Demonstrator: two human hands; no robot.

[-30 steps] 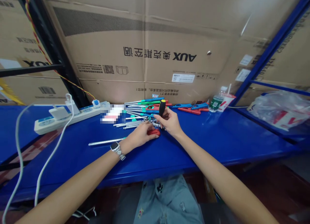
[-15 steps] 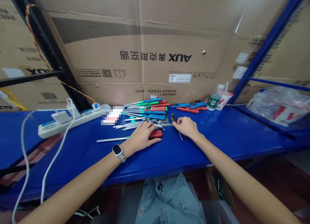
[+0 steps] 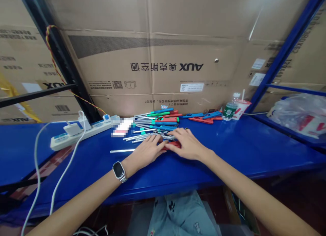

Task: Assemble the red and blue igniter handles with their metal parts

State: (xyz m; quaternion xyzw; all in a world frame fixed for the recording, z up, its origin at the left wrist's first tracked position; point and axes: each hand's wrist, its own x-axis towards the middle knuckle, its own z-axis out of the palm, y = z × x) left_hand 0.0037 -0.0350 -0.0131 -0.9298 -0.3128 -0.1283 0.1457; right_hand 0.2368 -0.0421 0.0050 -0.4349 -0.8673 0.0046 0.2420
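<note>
A long-necked gas lighter (image 3: pixel 122 151) lies across the near part of the table, its silver tube pointing left and its red handle under my hands. My left hand (image 3: pixel 149 150) is closed over the handle from the left, fingers bent. From the right, my right hand (image 3: pixel 188 145) grips the handle end between thumb and fingers. The two thumbs nearly meet on the red plastic. Just behind lie loose silver tubes (image 3: pixel 134 138) and small metal parts (image 3: pixel 166 135). A small dark tip, perhaps the screwdriver, shows behind my right hand; the rest is hidden.
More lighters (image 3: pixel 163 119) with blue, green and red handles lie behind. Red and blue handle shells (image 3: pixel 203 118) are to their right, near a bottle (image 3: pixel 228 108) and a cup (image 3: pixel 241 110). A power strip (image 3: pixel 81 134) with white cables stands left. Cardboard (image 3: pixel 163 42) walls the back.
My right hand has moved left from the screwdriver onto the red handle, meeting my left hand. The lighter's handle is now mostly covered. The view has shifted slightly.
</note>
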